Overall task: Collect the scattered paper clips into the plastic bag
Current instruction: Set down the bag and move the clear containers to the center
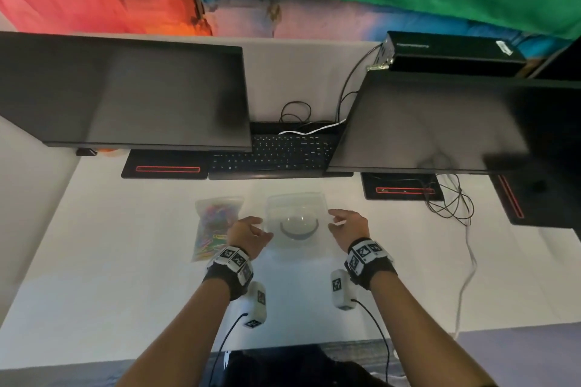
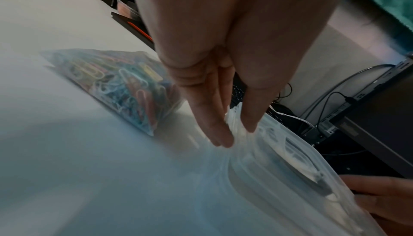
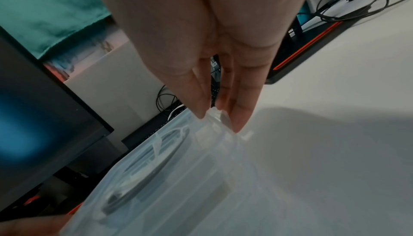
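Observation:
A clear plastic bag (image 1: 215,223) stuffed with coloured paper clips (image 2: 116,84) lies flat on the white desk, left of centre. Beside it stands a clear lidded plastic container (image 1: 295,214) with a dark round ring showing inside. My left hand (image 1: 251,229) is at the container's left rim (image 2: 279,151), and the rim's corner sits between its thumb and straight fingers (image 2: 214,134). My right hand (image 1: 342,220) pinches the right rim (image 3: 178,169) between thumb and fingertips (image 3: 236,125). No loose clips show on the desk.
Two dark monitors (image 1: 125,94) (image 1: 440,122) hang over the back of the desk, with a black keyboard (image 1: 270,154) between them. Tangled cables (image 1: 449,201) trail at the right. Black bases with red lines (image 1: 166,168) sit behind the bag and container.

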The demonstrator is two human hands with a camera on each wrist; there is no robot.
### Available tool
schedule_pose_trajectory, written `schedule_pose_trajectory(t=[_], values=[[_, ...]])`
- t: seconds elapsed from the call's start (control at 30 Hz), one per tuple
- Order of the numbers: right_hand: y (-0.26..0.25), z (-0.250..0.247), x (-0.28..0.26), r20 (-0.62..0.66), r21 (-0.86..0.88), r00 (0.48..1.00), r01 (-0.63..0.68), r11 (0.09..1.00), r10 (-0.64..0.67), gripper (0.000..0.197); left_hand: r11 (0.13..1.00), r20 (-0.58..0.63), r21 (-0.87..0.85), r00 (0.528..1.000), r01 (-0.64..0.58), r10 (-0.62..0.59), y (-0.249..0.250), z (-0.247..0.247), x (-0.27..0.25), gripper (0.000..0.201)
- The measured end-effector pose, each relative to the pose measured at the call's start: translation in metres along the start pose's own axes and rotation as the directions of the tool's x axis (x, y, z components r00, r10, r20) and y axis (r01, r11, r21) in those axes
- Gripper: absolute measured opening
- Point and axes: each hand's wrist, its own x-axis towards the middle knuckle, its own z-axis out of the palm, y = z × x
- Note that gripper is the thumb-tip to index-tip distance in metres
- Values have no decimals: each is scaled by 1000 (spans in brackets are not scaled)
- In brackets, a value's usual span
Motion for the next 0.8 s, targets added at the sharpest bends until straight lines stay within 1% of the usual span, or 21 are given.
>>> schedule_pose_trajectory(t=[0.1, 0.2, 0.23, 0.33, 0.43, 0.47, 0.53, 0.6, 0.67, 0.7, 0.77, 0.8], values=[[6, -2, -1, 20, 54, 1000, -19, 998, 18, 32, 1000, 42, -16, 999, 4, -4, 5, -2, 1, 51], [10, -2, -3, 50, 234, 994, -105, 967, 96, 31, 997, 73, 15, 995, -70, 68, 5, -2, -3, 58], [10, -2, -4, 47, 258, 992, -123, 958, 115, 31, 996, 69, 34, 994, -87, 84, 5, 0, -4, 58], [12, 0, -5, -11, 250, 992, -122, 960, 129, 29, 983, 67, 126, 990, -133, 126, 7, 5, -5, 57], [14, 1, -5, -34, 244, 987, -144, 959, 157, 27, 964, 41, 207, 986, -168, 163, 14, 9, -8, 56], [16, 1, -4, -30, 280, 983, -167, 945, 183, 26, 962, 25, 220, 987, -162, 160, 16, 10, -8, 54], [17, -1, -5, -11, 390, 963, -246, 887, 271, 29, 972, -15, 213, 994, -101, 107, 20, 10, -8, 49], [16, -3, -8, 15, 477, 943, -298, 827, 332, 19, 981, -44, 187, 997, -49, 58, 23, 10, -7, 46], [13, -2, -10, 2, 475, 938, -306, 825, 346, 10, 979, -51, 202, 998, -37, 48, 26, 11, -7, 40], [11, -2, -10, -11, 446, 938, -306, 841, 347, 7, 975, -55, 217, 997, -42, 55, 29, 11, -8, 34], [8, 0, -10, -49, 361, 945, -284, 888, 322, 3, 959, -50, 276, 996, -63, 79, 32, 12, -11, 13], [8, 2, -8, -74, 306, 954, -256, 917, 291, 5, 946, -47, 313, 994, -82, 102, 32, 12, -12, 12]])
